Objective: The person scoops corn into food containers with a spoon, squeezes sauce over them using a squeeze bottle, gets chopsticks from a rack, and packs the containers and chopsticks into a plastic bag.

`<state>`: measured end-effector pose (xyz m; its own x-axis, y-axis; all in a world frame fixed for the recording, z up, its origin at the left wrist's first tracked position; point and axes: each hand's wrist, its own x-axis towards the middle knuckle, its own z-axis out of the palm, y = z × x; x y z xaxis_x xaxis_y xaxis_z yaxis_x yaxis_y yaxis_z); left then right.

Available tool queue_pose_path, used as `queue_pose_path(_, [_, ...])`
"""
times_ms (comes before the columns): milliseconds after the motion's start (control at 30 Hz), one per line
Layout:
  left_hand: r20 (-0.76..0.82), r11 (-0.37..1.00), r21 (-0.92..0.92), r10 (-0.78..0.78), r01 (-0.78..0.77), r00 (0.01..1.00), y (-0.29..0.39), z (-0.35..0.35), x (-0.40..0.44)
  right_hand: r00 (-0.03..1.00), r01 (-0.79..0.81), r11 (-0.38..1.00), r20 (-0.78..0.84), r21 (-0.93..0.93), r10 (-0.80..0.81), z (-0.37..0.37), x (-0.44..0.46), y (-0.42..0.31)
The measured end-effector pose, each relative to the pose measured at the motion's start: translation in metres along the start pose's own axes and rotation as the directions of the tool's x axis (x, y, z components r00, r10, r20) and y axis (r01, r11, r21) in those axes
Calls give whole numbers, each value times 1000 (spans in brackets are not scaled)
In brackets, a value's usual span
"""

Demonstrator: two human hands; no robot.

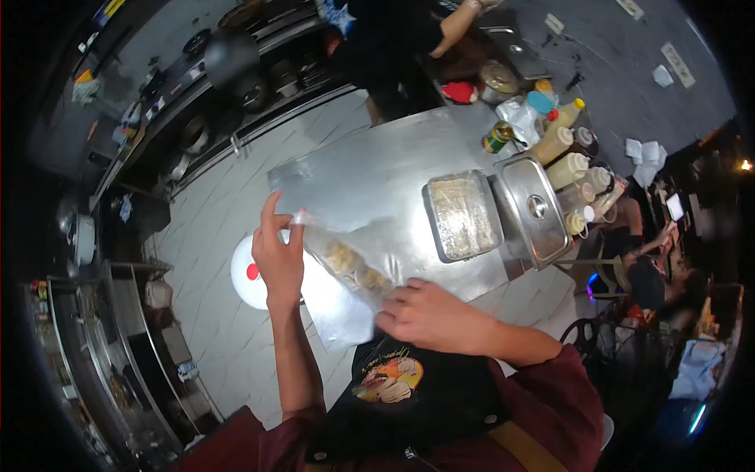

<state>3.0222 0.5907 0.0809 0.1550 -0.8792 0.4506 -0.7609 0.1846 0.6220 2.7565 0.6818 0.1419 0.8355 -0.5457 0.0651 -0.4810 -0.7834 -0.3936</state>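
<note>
A clear plastic bag (325, 236) with pale yellowish food pieces (344, 257) inside stretches slantwise above the steel table (362, 181). At its upper left end, my left hand (279, 256) pinches the plastic between thumb and fingers, beside a small reddish-white spot. The lower right end is under my right hand (429, 316), whose curled fingers grip the bag close to the table's near edge. What the food pieces are, I cannot make out. To the right of the bag stands a metal tray (432, 228) covered with clear film over something pale.
A lidded steel container (536, 206) stands right of the tray, with several squeeze bottles (566, 169) behind it. A green-yellow can (497, 137) is at the back right. Left of the table is a round white lid (245, 287) with a red knob. Another person (393, 39) stands beyond the table.
</note>
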Motion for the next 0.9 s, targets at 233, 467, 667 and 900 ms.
queue_pose_path(233, [447, 925, -95, -290, 367, 846, 11, 30, -23, 973, 3, 907, -210, 421, 95, 59, 30, -20])
queue_pose_path(467, [934, 407, -324, -7, 854, 358, -37, 44, -93, 884, -23, 723, -323, 690, 337, 50, 24, -6])
queue_pose_path(667, [962, 665, -265, 137, 699, 234, -40, 34, -88, 827, -153, 439, -129, 885, 548, 74, 0, 17])
queue_pose_path(900, [744, 956, -212, 23, 203, 668, 39, 23, -120, 743, -133, 323, -122, 937, 658, 127, -15, 28])
